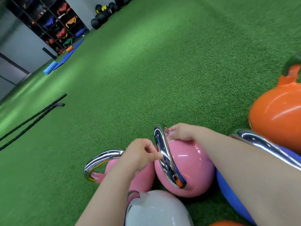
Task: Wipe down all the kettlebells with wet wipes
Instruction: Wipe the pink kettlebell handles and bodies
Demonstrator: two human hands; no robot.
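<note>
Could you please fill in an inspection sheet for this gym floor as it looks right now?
Surface: green turf floor.
Job's things: pink kettlebell being wiped with a wet wipe; second pink kettlebell, white kettlebell, blue kettlebell and orange kettlebell clustered around it.
Clutter: blue foam roller, blue mat.
Grippers: left hand grips the chrome handle; right hand presses the wipe.
Cables: two black battle ropes.
Surroundings: storage shelf, black medicine balls.
</note>
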